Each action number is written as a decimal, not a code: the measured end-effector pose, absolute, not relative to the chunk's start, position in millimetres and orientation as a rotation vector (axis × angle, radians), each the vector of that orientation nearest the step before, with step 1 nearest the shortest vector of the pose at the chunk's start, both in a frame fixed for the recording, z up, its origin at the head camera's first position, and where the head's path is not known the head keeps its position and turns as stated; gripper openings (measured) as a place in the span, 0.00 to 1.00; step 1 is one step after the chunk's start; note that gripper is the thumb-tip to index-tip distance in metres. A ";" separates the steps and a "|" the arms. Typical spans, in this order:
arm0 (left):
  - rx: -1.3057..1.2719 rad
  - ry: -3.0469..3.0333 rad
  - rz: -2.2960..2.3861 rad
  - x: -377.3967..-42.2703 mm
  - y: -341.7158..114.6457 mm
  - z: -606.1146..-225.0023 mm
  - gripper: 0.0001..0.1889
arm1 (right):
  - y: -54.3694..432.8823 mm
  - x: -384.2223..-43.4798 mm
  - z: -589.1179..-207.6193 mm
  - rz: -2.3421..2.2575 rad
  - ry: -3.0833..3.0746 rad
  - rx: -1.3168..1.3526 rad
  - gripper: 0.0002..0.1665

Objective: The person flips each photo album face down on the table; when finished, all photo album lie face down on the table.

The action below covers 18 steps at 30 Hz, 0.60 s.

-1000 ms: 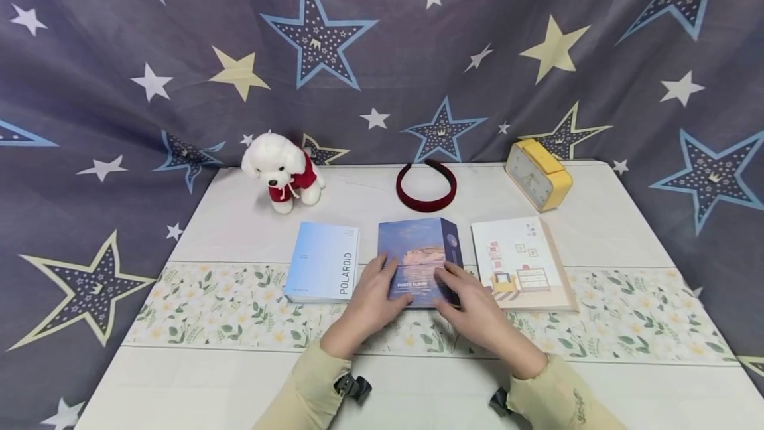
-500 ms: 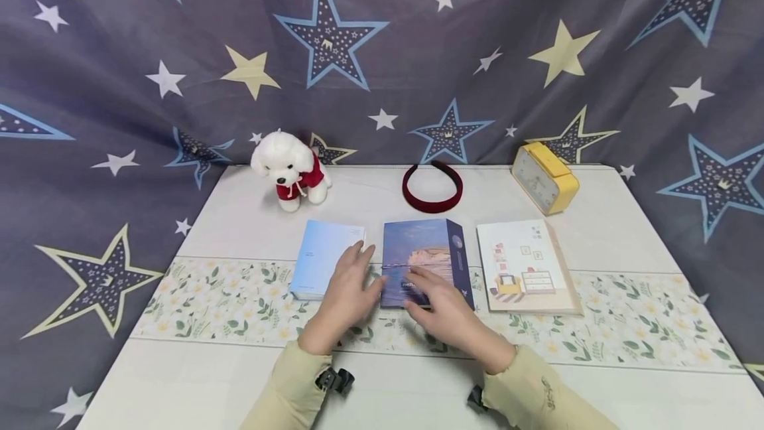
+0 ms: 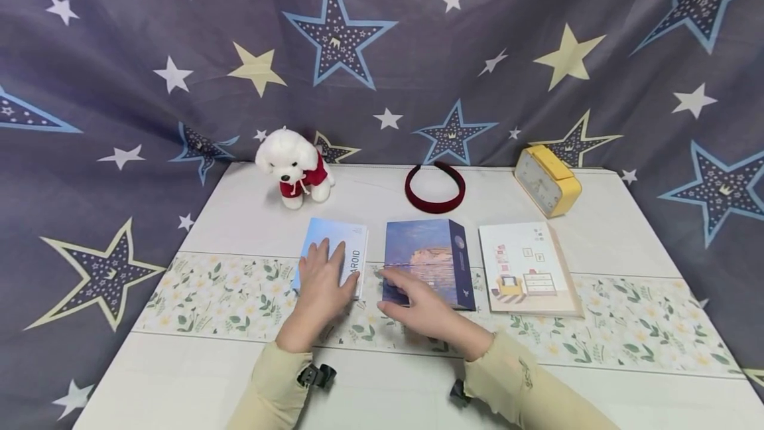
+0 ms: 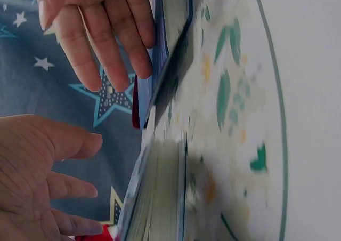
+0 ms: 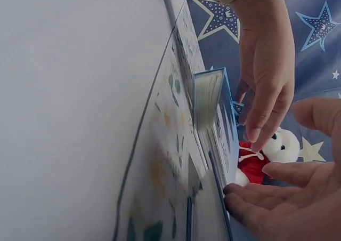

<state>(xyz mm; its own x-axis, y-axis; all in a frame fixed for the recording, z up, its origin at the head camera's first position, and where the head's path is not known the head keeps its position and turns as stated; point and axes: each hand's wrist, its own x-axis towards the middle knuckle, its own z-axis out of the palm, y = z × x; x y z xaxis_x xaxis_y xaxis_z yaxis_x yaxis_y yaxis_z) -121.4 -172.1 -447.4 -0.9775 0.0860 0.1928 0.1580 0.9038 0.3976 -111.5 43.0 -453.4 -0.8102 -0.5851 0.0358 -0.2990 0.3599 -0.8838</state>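
Note:
A light-blue POLAROID album [image 3: 356, 251] lies on the left of a row of three books. My left hand [image 3: 319, 287] is over it with fingers spread, covering part of its cover. In the left wrist view the album's page block [image 4: 162, 193] shows just beside that hand, whose fingers are fairly straight. In the middle lies a dark-blue photo album [image 3: 418, 244] with a seaside cliff picture. My right hand [image 3: 424, 307] is over its near left part, fingers extended and thumb apart, nothing between them. The right wrist view shows both hands above the covers.
At the row's right end lies a book with a room drawing [image 3: 525, 271]. Behind stand a white plush dog [image 3: 289, 158] in red, a dark red headband [image 3: 436, 206] and a yellow alarm clock [image 3: 548, 181]. A floral strip [image 3: 633, 324] crosses the white table, with a starry curtain [image 3: 394, 38] behind.
Both hands have left the middle photo album's sides. My left hand has moved left onto the POLAROID album; the right has shifted left across the photo album's near part. The view has shifted slightly.

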 end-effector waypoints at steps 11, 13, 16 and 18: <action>-0.107 -2.958 -0.542 -121.2 -184.4 -456.1 0.36 | 26.3 -117.3 -453.8 -1.597 1.964 -0.586 0.42; -0.114 -2.961 -0.537 -120.1 -184.7 -457.6 0.36 | 22.7 -118.3 -455.4 -1.608 1.942 -0.577 0.42; -0.115 -2.959 -0.532 -118.9 -185.7 -459.0 0.37 | 16.7 -119.5 -458.5 -1.624 1.917 -0.558 0.42; -0.113 -2.957 -0.526 -118.0 -186.5 -459.8 0.37 | 13.1 -119.5 -460.4 -1.631 1.900 -0.539 0.42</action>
<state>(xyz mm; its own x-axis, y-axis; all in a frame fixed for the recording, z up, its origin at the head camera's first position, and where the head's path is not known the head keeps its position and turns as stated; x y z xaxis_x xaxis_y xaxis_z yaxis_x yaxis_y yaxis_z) -118.0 -186.5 -459.8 -0.9879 0.0498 0.1469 0.0975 0.9361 0.3379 -119.5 13.1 -460.4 -0.7549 -0.6359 -0.1605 0.0625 0.1738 -0.9828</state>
